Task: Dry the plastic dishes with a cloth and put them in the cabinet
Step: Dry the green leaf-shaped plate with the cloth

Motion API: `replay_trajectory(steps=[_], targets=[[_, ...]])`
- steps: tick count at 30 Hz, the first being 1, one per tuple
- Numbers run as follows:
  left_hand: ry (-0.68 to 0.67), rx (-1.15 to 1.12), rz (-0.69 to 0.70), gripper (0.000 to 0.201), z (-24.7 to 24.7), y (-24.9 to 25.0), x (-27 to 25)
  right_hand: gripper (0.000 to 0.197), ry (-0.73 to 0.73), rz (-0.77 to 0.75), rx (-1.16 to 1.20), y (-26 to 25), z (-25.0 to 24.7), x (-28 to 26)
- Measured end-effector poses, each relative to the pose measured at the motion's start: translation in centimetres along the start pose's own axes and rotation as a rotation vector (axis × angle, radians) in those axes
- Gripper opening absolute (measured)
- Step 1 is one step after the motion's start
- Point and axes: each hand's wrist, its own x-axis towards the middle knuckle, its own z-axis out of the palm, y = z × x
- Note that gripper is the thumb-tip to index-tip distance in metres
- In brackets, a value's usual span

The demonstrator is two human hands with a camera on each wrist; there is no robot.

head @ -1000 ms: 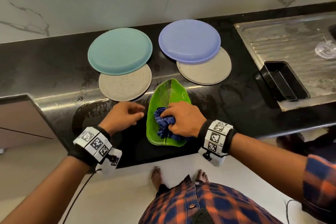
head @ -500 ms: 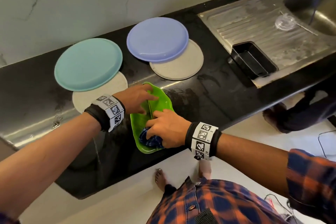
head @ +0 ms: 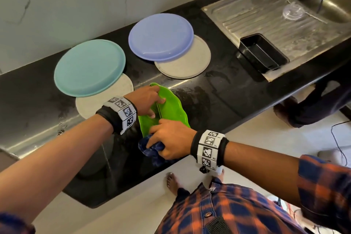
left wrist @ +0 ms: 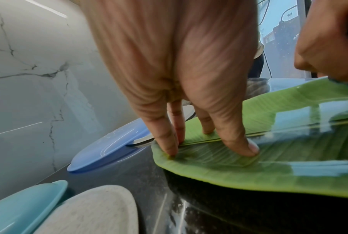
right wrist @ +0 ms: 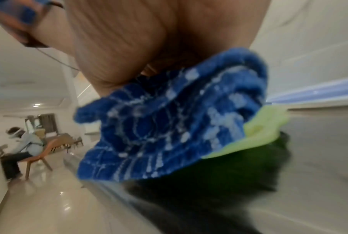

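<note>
At the lower middle of the head view, your right hand (head: 169, 141) is curled around the bunched blue cloth (head: 152, 147) and holds it at the near tip of the green leaf-shaped plate (head: 171, 109), right by the front edge of the black counter (head: 218, 89). The right wrist view is blurred, but it shows the cloth (right wrist: 169, 120) squeezed under your palm with the plate's green rim (right wrist: 263, 131) just behind it.

A little further up the frame, your left hand (head: 150, 99) lies on the far half of the same plate, fingers (left wrist: 237, 142) straight and spread, tips pressing down on the glossy surface to pin it. It grips nothing.

You look to be on the drying step, on the 1st dish, with the wipe reaching the near end. Next, I judge, you need to check the plate for wet patches, then lift it; the cabinet is not in view.

Toward the upper left and upper middle of the frame wait 4 more dishes: a teal plate (head: 89, 67) over a speckled one (head: 91, 106), and a blue plate (head: 160, 37) over a 2nd speckled one (head: 190, 62). Water shows on the counter around them.
</note>
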Motion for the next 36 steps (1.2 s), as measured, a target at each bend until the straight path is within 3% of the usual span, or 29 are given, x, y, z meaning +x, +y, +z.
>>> replay_trajectory(steps=[2,5,8,14,21,26,32,36], targets=[[0.013,-0.005,0.005,0.077,0.2,0.0,0.1,0.036,-0.084,-0.095,-0.078,0.6,-0.4,-1.7],[0.039,-0.017,0.009,0.076,0.7,-0.2,0.3,0.035,-0.131,-0.034,-0.135,2.9,-2.3,-4.7],[0.046,-0.017,0.008,0.073,1.0,-0.2,0.4,0.036,-0.097,0.068,-0.142,4.3,-3.2,-5.7],[0.027,-0.003,-0.007,0.075,0.9,0.0,0.0,0.035,-0.008,0.003,-0.061,-0.1,0.9,-2.9],[0.07,-0.032,-0.001,0.073,1.4,-0.2,0.3,0.044,0.064,0.254,-0.151,5.3,-2.2,-7.5],[0.082,-0.011,-0.002,0.071,1.0,0.2,0.2,0.046,0.102,0.409,-0.134,7.2,-4.5,-5.0],[0.118,-0.12,-0.052,0.07,2.1,0.4,-1.6,0.045,0.042,0.401,-0.194,7.0,-4.2,-5.1],[0.248,-0.178,-0.152,0.064,3.5,2.9,-4.2,0.046,-0.007,0.398,-0.218,7.0,-4.4,-5.0]])
